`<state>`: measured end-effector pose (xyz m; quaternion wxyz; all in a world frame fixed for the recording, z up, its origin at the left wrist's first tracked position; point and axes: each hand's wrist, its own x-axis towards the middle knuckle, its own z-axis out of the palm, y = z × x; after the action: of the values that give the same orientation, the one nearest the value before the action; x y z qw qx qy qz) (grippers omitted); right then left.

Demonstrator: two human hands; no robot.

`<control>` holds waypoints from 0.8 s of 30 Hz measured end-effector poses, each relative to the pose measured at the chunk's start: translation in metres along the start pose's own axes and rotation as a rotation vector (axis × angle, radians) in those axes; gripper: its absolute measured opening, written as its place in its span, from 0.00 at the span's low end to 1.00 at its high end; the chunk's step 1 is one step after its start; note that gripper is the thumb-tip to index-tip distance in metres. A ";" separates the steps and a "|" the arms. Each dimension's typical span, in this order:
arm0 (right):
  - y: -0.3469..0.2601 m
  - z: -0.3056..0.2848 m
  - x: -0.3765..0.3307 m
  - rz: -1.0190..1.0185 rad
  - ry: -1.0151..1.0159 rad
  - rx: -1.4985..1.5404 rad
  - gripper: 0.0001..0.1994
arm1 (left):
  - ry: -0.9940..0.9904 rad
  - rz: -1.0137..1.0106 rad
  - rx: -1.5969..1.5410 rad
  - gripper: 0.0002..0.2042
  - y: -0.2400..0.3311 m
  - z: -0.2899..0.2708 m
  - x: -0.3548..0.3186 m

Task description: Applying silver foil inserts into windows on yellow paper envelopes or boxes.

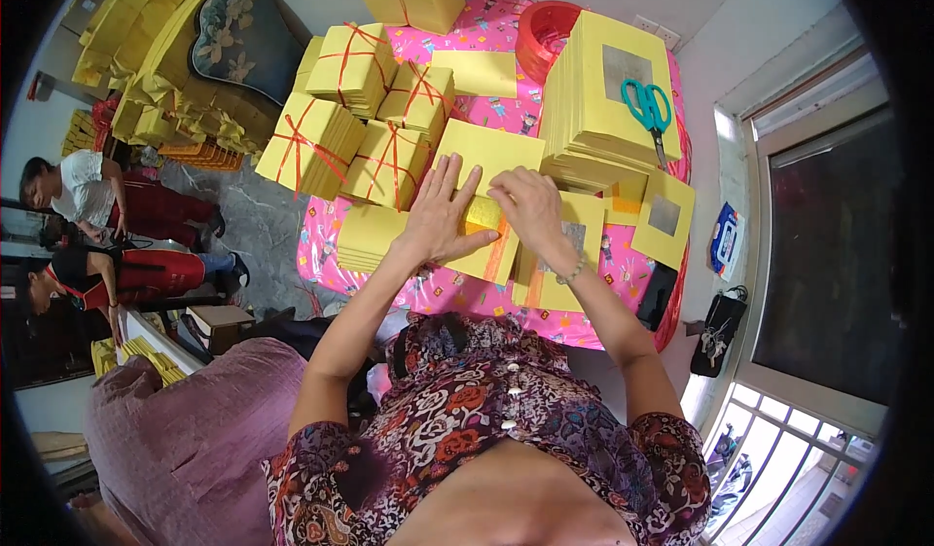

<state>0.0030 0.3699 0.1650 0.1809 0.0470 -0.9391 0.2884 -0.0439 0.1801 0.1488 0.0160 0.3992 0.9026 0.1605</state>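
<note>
My left hand [443, 217] lies flat with its fingers stretched on a yellow paper sheet [491, 144] at the middle of the table. Beside its thumb, a shiny gold patch [483, 213] and an orange strip show on the paper. My right hand [533, 210] rests on the same paper, its fingers bent and drawn together near the right edge; whatever lies between the fingertips is hidden. Under my right wrist is another yellow sheet [584, 283] with a silver patch. A tall stack of yellow paper [567, 98] stands just beyond, with teal-handled scissors [650, 108] on top.
String-tied yellow paper bundles [309, 142] crowd the left of the pink patterned table [457, 303]. A red basin [545, 35] stands at the back. A dark phone [658, 295] lies at the right edge. Two people [146, 278] work at the left; another person's purple-clothed back [195, 439] is nearby.
</note>
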 end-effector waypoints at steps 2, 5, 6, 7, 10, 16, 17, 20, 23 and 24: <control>0.003 0.012 -0.003 -0.022 0.021 0.050 0.06 | 0.003 0.003 -0.005 0.51 -0.002 0.000 0.000; 0.008 0.015 -0.007 0.003 0.039 0.093 0.04 | 0.002 0.011 -0.014 0.51 -0.003 0.000 0.001; 0.009 0.015 -0.007 0.003 0.037 0.096 0.04 | 0.001 0.020 -0.017 0.52 -0.003 -0.001 0.002; 0.010 0.016 -0.007 0.022 0.030 0.113 0.05 | -0.001 0.018 -0.016 0.52 -0.003 0.000 0.001; 0.011 0.015 -0.008 0.022 0.017 0.105 0.06 | -0.024 -0.001 -0.048 0.51 -0.003 0.001 0.002; 0.011 0.005 -0.008 -0.115 0.035 0.098 0.10 | -0.041 -0.003 -0.121 0.47 -0.015 -0.003 0.002; 0.011 0.004 -0.008 -0.137 0.038 0.065 0.11 | -0.023 -0.006 -0.257 0.43 -0.019 -0.005 0.003; 0.020 0.006 -0.004 -0.263 0.030 -0.011 0.10 | 0.147 -0.021 -0.482 0.30 -0.013 -0.004 0.000; 0.025 0.010 -0.006 -0.310 0.031 -0.050 0.09 | 0.582 -0.073 -0.394 0.13 0.008 -0.002 -0.001; 0.025 0.009 -0.005 -0.314 0.028 -0.046 0.09 | 0.584 -0.079 -0.392 0.13 0.015 -0.001 -0.002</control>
<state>-0.0004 0.3854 0.1427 0.2377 0.1853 -0.9239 0.2357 -0.0320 0.1882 0.1547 -0.1606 0.2907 0.8358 0.4373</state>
